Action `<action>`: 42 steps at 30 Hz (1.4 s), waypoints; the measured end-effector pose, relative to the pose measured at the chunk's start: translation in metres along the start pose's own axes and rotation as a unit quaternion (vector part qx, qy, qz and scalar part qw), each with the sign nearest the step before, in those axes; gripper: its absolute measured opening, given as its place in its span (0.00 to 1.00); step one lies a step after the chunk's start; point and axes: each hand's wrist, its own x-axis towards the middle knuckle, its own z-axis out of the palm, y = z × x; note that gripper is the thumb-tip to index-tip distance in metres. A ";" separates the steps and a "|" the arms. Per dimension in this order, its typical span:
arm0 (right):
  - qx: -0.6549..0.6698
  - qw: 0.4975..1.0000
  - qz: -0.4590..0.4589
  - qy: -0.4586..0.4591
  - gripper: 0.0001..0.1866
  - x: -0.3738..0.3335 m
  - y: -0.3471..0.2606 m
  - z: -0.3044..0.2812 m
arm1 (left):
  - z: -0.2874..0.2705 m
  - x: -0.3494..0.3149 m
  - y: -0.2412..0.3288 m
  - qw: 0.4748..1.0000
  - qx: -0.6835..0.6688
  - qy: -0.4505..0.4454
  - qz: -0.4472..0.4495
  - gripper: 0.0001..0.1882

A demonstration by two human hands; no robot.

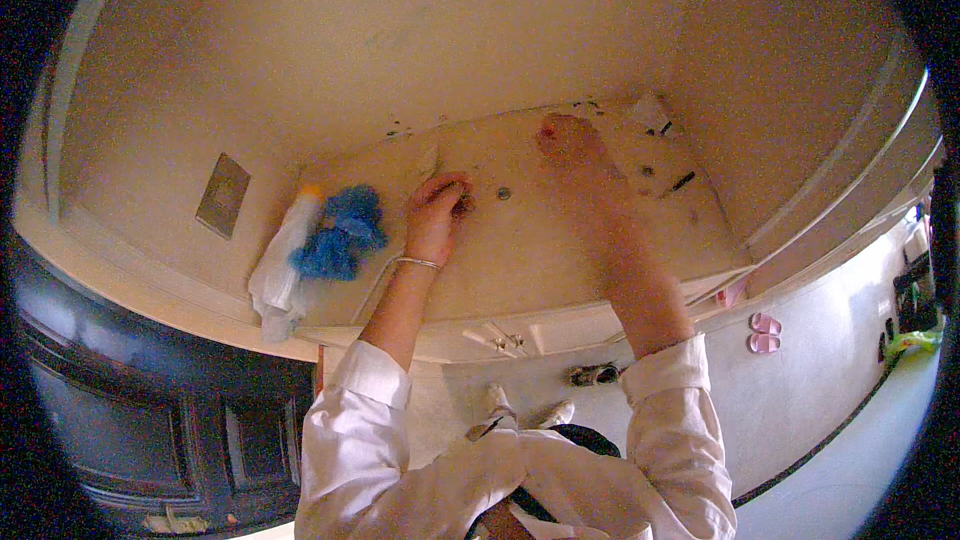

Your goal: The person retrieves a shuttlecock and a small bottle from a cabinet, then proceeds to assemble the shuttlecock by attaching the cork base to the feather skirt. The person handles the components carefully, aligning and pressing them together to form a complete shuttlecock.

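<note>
My left hand [437,218], with a bracelet at the wrist, is low over the pale counter top [520,250]. Its fingers are curled together, and a small dark patch shows at the fingertips; what they hold, if anything, I cannot make out. Farther back and to the right, my right hand [575,147] is closed near the back wall, its fingers folded out of sight. Between the two hands lies a small round dark piece [503,194]. Just beyond my left hand is a thin pale scrap [429,159].
Left of my left hand sit a blue crumpled bundle [342,232] and a white plastic bag [277,265] with an orange tip. A dark stick [681,183] and white crumpled piece [652,114] lie at right. Cabinet doors [505,337] front the counter; pink slippers [765,332] are on the floor.
</note>
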 end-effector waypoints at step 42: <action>0.038 0.985 0.164 0.045 0.13 -0.039 0.055 -0.081 | 0.018 0.001 -0.017 0.768 0.548 -0.118 0.311 0.10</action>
